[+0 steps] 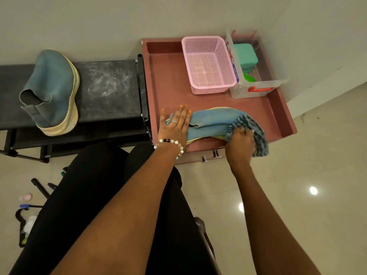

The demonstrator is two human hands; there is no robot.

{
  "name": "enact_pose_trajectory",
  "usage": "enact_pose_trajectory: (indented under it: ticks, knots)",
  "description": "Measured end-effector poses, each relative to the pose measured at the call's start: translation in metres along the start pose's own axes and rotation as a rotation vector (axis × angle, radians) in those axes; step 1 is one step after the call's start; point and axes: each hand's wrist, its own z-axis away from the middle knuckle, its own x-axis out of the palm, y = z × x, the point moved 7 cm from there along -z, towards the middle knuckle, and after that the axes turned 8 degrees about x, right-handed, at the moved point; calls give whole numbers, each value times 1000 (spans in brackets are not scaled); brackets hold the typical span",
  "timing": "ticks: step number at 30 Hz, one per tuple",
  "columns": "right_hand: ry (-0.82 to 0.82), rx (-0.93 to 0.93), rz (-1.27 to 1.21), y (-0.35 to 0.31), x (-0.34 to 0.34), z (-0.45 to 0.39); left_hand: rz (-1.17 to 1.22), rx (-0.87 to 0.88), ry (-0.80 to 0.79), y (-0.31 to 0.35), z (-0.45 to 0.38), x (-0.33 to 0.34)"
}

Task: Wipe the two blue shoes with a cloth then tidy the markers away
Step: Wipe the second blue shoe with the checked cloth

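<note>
Wiping now: the right hand [241,142] rubs a striped blue cloth [256,133] on the toe end of a blue shoe [214,123] that lies on the pink table [168,80].
Right fingers: closed around a bunch of the cloth.
Left hand [174,124]: fingers spread wide and flat, pressing on the heel end of the shoe and gripping nothing.
Second shoe [53,90]: lies on its side on the black shoe rack [111,90], well apart from the hands; whether it is clean, the person cannot tell from here.
Markers [25,205]: several seem to lie on the floor at the lower left, partly hidden by the legs; not yet tidied.
Risk, sliding: the shoe is near the front edge of the table, so a strong rub could push it off if the left hand relaxes.
Risk, cloth: the loose part hangs over the edge and could slip from the grip.
Risk, stepping: the markers on the floor could roll under a foot.
Risk, dust: the rack top looks dusty and could dirty the second shoe again.
</note>
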Motion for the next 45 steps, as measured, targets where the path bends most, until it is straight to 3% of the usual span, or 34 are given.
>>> enact_pose_trajectory:
  ticks: [5,8,10,14,18,22,27,30,33,36,42,45]
  knots:
    - [-114,-23,-103,-28,8,-2,0,-2,-3,1,1,-1]
    - [-148,-258,-136,-10,-1,-5,18,9,14,-1,-1,0]
    - [-168,-348,-38,15,-4,-17,22,19,23,0,0,1]
    - [-95,-210,237,22,-1,-28,8,21,23,-1,-1,1]
    - [-104,26,-30,-13,10,-5,-2,2,19,-1,-2,2]
    - [-88,-168,-314,-24,11,13,-2,2,22,-1,-1,1]
    - [-84,-352,-44,27,2,-13,7,17,16,-1,-1,2]
    - [-82,-251,118,49,14,-22,8,12,10,0,-2,2]
    - [-140,-46,33,23,27,-4,2,7,21,0,-1,0]
    - [-139,12,-94,-16,34,16,-8,-5,20,1,-1,0]
    - [-144,-145,-211,-89,35,45,-26,-12,30,1,-2,-1]
    - [-124,-264,-343,-91,34,52,-27,-17,33,0,-2,-1]
